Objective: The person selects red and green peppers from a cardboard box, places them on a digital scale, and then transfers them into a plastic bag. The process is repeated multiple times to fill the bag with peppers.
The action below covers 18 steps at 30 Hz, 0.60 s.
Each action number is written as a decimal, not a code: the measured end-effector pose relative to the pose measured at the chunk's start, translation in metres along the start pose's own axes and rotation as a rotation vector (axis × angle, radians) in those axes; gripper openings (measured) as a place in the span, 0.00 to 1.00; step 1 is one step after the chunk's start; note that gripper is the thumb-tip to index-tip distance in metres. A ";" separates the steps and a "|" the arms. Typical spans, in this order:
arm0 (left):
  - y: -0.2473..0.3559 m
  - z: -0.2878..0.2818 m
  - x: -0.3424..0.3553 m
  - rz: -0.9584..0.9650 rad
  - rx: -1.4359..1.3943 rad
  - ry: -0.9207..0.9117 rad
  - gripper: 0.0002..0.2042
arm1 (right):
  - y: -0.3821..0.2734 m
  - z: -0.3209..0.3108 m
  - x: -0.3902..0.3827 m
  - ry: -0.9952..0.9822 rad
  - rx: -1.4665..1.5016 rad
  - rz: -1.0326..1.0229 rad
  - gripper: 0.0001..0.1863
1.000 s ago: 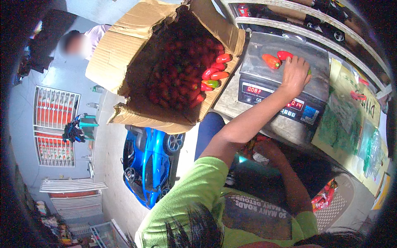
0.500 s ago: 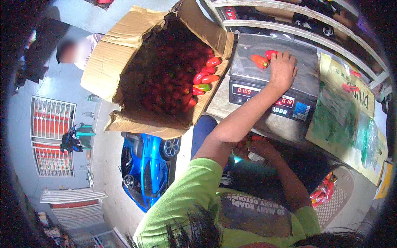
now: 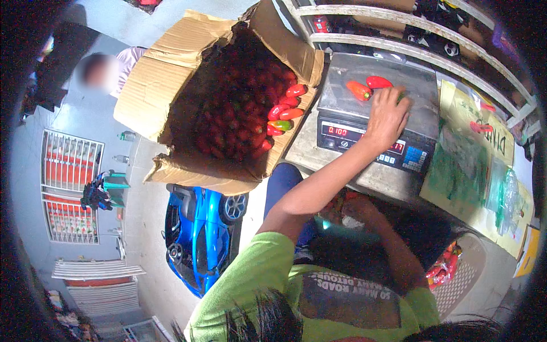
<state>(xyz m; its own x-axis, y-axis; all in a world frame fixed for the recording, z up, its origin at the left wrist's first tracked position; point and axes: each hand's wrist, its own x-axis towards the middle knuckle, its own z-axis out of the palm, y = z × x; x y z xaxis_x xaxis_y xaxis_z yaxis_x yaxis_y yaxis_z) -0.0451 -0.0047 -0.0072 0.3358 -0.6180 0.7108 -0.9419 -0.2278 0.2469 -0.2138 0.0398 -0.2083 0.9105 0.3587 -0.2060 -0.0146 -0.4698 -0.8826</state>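
On the metal platform of a digital scale point(image 3: 336, 105) lie two red peppers: one orange-red pepper point(image 3: 359, 90) and a redder pepper point(image 3: 379, 82) beside it. My left hand point(image 3: 387, 117) is over the platform just right of them, its fingers bent down and close together; what is under the fingertips is hidden. Lower down, in shadow below the scale, my right hand point(image 3: 362, 210) is closed on what looks like a plastic bag point(image 3: 351, 221) with red and green pieces by it. A cardboard box point(image 3: 154, 94) full of red peppers point(image 3: 279, 111) stands open left of the scale.
Right of the scale lie plastic bags point(image 3: 504, 196) on yellow sacking. A lattice-sided crate point(image 3: 464, 279) holds a bag of red peppers point(image 3: 447, 265). White shelf rails point(image 3: 370, 15) run behind. A blue toy car point(image 3: 208, 233) stands on the floor; a person point(image 3: 128, 65) is beyond the box.
My left hand has drawn slightly down and toward me on the platform, uncovering more of the redder pepper. The scale's red readout has changed. My right hand stays below the scale.
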 end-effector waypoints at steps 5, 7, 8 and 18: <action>-0.033 -0.067 -0.042 -0.139 0.073 0.033 0.19 | -0.051 -0.014 0.003 -0.017 -0.012 0.434 0.14; -0.065 -0.094 -0.059 -0.257 0.265 0.042 0.21 | -0.063 -0.019 0.001 -0.053 -0.032 0.351 0.16; -0.087 -0.098 -0.063 -0.302 0.366 0.044 0.22 | -0.068 -0.025 -0.001 -0.054 -0.037 0.318 0.16; -0.174 -0.123 -0.140 -0.443 0.739 -0.218 0.30 | -0.020 0.002 0.013 -0.136 -0.269 0.280 0.20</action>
<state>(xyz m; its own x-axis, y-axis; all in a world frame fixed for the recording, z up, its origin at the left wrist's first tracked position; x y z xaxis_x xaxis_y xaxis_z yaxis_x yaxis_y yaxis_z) 0.0705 0.2139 -0.0684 0.7335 -0.4702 0.4908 -0.5034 -0.8610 -0.0726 -0.2019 0.0555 -0.1938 0.8235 0.2819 -0.4923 -0.1289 -0.7521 -0.6463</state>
